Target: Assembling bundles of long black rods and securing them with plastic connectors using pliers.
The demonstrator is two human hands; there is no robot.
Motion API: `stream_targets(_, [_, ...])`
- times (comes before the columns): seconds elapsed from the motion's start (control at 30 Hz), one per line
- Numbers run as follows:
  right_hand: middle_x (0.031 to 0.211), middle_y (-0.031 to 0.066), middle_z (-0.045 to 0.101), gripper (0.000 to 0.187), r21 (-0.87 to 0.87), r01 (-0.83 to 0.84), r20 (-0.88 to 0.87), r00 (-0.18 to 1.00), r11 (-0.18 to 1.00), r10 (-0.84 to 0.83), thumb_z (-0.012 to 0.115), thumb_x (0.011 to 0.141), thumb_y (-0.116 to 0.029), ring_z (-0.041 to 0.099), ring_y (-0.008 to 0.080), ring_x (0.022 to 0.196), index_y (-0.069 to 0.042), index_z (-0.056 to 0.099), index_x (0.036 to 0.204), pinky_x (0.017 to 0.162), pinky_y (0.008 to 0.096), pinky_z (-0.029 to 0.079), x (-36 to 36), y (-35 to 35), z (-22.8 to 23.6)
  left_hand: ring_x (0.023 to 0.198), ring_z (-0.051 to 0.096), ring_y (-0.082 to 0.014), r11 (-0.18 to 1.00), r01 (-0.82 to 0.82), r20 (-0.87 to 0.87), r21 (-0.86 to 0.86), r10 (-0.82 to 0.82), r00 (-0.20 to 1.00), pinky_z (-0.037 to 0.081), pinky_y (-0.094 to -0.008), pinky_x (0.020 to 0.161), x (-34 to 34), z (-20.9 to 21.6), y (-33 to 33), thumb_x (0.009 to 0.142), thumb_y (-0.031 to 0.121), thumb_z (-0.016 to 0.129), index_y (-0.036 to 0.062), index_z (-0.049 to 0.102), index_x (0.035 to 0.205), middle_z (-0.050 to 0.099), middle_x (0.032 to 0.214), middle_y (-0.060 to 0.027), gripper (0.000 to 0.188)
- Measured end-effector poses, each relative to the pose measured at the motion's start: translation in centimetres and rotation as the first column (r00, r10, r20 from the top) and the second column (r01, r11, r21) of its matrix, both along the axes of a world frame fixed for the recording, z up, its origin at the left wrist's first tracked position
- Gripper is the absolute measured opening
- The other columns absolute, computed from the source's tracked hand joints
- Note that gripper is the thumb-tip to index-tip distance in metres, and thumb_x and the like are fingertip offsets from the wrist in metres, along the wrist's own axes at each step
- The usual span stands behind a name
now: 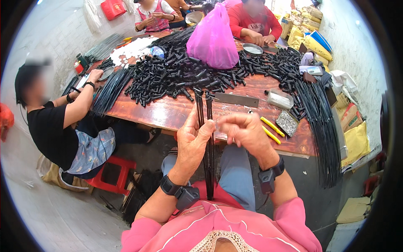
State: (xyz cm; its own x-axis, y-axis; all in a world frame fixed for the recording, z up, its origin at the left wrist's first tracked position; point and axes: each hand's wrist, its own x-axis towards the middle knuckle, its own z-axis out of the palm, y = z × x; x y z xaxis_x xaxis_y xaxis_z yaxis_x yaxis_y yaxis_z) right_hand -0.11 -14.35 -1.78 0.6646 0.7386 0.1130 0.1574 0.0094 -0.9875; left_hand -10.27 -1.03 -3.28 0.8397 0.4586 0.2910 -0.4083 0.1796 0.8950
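Several long thin black rods (208,159) stand upright in front of me, dark fittings at their upper ends and their lower ends by my lap. My left hand (191,140) is closed around them, with the thumb across the front. Just right of the rods is my right hand (247,132), its fingers bent and the fingertips drawn together. Whether something small sits between those fingertips is too hard to make out. Beyond both hands, a flat metal strip (236,100) lies on the wooden table (163,115). Yellow-handled pliers (272,130) rest right of my right hand.
Black tubular pieces (168,75) heap across the table around a pink plastic bag (213,40). At right are a clear box (280,99), a tray of small metal parts (286,123) and overhanging black rods (321,130). Other people sit left and across; a red stool (113,174) stands left.
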Motion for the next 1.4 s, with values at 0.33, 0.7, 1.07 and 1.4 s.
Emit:
stream_targets(0.33, [0.068,0.0028,0.066,0.018,0.311,0.041,-0.197,0.98,0.95,0.022,0.075,0.084,-0.014,0.055,0.0041,0.051,0.002,0.07,0.092,0.041,0.019,0.043,0.4,2.3,0.8,0.079,0.055,-0.0059,0.996,0.057,-0.065,0.074,-0.052,0.996,0.047,-0.02,0.068,0.5,0.2,-0.3,0.099,0.019,0.055,-0.0005,0.05,0.135,0.061,0.093,-0.001,0.041])
stream_targets(0.7, [0.076,0.0044,0.064,0.027,0.124,0.091,0.322,0.938,0.988,-0.127,0.078,0.079,-0.018,0.056,0.0046,0.061,0.003,0.068,0.092,0.053,0.0233,0.046,0.9,0.0,2.5,0.059,0.053,-0.0037,0.987,-0.11,-0.149,0.117,0.127,0.981,0.036,-0.0175,0.05,2.2,3.0,-0.3,0.098,0.032,0.056,0.0057,0.065,0.096,0.058,0.07,0.0023,0.028])
stream_targets(1.07, [0.083,0.0076,0.07,0.025,-0.108,-0.414,0.308,0.85,0.904,0.427,0.072,0.08,-0.01,0.062,0.0092,0.075,0.005,0.07,0.1,0.068,0.0263,0.05,6.0,0.9,9.8,0.057,0.054,-0.0085,0.997,0.044,-0.043,-0.062,-0.047,0.998,0.046,-0.0219,0.053,1.4,2.8,-1.4,0.098,0.028,0.057,0.0023,0.053,0.112,0.056,0.074,-0.0014,0.029])
stream_targets(1.4, [0.073,0.0134,0.064,0.011,-0.344,-0.434,0.752,0.403,0.832,0.522,0.065,0.07,-0.002,0.064,0.0254,0.069,0.002,0.063,0.08,0.061,0.0344,0.051,5.0,2.8,11.9,0.049,0.044,-0.0112,0.982,0.142,-0.029,-0.125,-0.146,0.989,0.036,-0.0251,0.044,0.3,2.6,-1.4,0.101,0.05,0.036,0.0074,0.047,0.104,0.046,0.066,-0.0025,0.044])
